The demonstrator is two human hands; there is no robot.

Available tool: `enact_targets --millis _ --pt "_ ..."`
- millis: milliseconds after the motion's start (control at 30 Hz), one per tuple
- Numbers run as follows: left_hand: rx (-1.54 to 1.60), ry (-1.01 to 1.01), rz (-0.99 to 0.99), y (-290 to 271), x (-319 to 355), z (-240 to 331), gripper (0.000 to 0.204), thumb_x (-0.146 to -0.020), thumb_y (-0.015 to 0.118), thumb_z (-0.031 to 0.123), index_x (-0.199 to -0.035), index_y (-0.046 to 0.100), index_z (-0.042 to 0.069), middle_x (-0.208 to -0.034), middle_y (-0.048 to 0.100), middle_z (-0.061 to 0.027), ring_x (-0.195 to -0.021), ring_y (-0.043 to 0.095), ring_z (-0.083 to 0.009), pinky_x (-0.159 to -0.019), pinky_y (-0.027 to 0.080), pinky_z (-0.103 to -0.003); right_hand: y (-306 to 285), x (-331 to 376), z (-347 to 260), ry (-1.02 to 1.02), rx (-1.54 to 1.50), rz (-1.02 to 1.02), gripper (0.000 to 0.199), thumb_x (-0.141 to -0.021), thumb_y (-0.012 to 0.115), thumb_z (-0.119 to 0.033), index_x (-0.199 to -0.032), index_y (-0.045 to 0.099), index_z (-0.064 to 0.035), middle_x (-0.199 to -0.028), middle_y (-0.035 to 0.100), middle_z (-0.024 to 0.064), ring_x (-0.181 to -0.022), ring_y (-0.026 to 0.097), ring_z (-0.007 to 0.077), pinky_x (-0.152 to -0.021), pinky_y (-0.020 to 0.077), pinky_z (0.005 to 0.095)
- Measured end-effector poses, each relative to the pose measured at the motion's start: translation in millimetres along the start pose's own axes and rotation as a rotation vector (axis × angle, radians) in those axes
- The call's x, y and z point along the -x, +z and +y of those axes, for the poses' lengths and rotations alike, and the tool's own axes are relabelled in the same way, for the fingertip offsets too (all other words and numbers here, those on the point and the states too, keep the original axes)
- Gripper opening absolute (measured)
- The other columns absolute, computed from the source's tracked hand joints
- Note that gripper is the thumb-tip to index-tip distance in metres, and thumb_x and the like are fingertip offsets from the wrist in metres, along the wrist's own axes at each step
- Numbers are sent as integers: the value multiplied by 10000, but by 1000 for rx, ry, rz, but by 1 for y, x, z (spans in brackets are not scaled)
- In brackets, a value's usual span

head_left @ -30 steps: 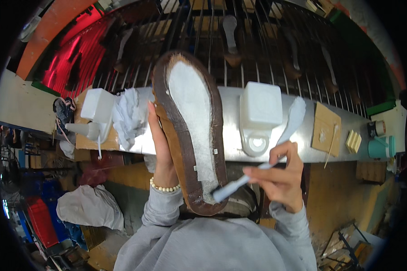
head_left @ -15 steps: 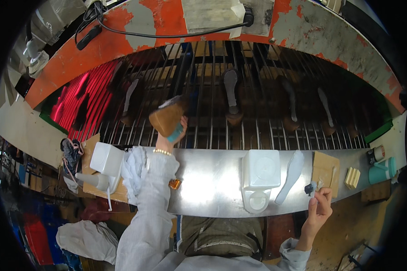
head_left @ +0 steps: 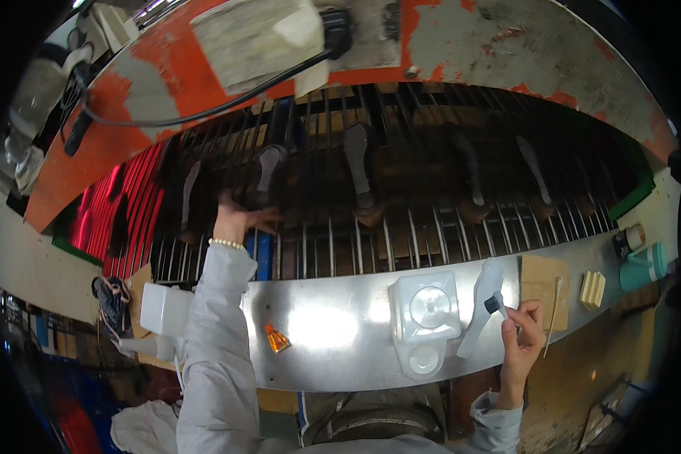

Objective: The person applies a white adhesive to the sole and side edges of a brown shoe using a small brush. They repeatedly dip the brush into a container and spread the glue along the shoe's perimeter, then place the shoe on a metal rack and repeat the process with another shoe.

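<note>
Over the metal rods, my left hand (head_left: 242,217) is open with fingers spread and nothing in it. Just beyond its fingers lies an upturned shoe (head_left: 270,168) with a grey sole. My right hand (head_left: 523,337) pinches a small brush (head_left: 494,303) with a dark tip between thumb and forefinger. Behind this brush, a long pale sole-shaped piece (head_left: 473,333) rests on the steel table (head_left: 325,359). To its left stands a white plastic container (head_left: 425,306) with a round lid and a smaller round cup at its front.
More upturned shoes (head_left: 358,163) lie along the rods (head_left: 424,250) beneath an orange and grey hood (head_left: 522,60). Red light glows at the left. On the table are an amber bottle (head_left: 277,339), cardboard (head_left: 541,272), yellowish blocks (head_left: 592,290), a teal mug (head_left: 643,266) and another white container (head_left: 163,309).
My left hand has set the brown shoe down on the rods and let go, its fingers now spread. My right hand still holds the brush. The whole view has shifted and tilted.
</note>
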State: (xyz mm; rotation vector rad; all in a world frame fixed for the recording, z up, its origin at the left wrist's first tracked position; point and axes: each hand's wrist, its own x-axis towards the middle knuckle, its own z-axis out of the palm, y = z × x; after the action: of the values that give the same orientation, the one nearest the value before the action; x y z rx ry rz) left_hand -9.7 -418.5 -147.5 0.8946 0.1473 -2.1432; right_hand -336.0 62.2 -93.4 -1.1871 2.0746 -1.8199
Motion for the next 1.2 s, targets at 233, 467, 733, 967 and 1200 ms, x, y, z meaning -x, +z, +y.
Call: enact_targets --millis 233,467,733,967,1200 --pt "-609 472 -490 36 -122 -82 928 -901 584 586 -1600 149 158 -1550 328 -206 -1387 408 -386 -1106 310 -643 -15 1 15 -21 100 55 212 -857 772 -150 -1017 766 -10 -927 457 28 -837 465 144 -755 389 258" --pt "-2200 701 215 56 -105 -241 1316 -621 851 432 -1603 -23 409 -1410 372 -375 -1190 572 -487 -1007 491 -487 -10 7 9 49 19 33 207 -850 775 -132 -1011 764 -3 -924 465 40 -828 480 150 -746 397 248" --pt "-1178 183 -438 58 17 -152 877 -775 701 140 -1569 337 64 -1308 608 -97 -1160 577 -184 -955 471 -331 -51 40 18 70 42 98 155 -923 678 -67 -1001 680 67 -981 501 66 -935 476 172 -838 371 261" --pt "2 175 -725 -11 200 -193 886 -977 425 644 -1594 202 50 -1564 355 -244 -1383 451 -381 -1175 332 -495 -54 58 21 106 15 50 161 -990 616 -81 -1029 658 69 -982 508 47 -918 468 143 -821 365 250" --pt "207 -99 -1086 -55 247 -244 1067 -881 393 813 -1590 172 46 -1493 347 -358 -1300 489 -485 -899 560 -588 -37 70 -6 -46 382 -198 94 -834 759 -113 -918 785 -77 -952 561 40 -889 515 180 -810 383 312"
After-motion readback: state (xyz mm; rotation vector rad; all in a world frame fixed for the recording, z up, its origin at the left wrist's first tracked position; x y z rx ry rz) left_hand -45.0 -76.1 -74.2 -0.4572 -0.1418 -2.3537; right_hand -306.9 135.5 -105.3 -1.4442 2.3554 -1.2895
